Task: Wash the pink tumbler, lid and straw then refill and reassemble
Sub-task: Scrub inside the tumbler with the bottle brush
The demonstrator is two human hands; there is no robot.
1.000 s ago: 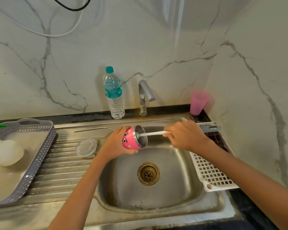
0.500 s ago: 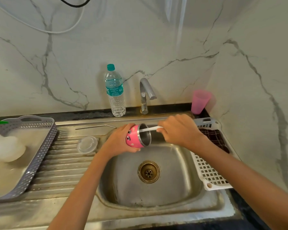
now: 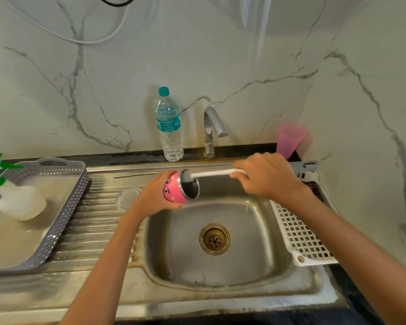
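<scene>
Fingers of the left hand [image 3: 150,198] are curled round the tumbler [image 3: 174,193], held sideways over the sink [image 3: 256,233], and a brush [image 3: 211,173] is gripped by the right hand [image 3: 265,177]; light, rigid, likely slippery when wet, it is best clasped round the body.

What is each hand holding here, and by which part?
The left hand grips the pink tumbler round its body; the right hand grips the brush by its white handle.

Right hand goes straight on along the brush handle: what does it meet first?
Likely the pink tumbler, at its open mouth: the brush held by the right hand sits at the rim; the left hand grips it.
</scene>
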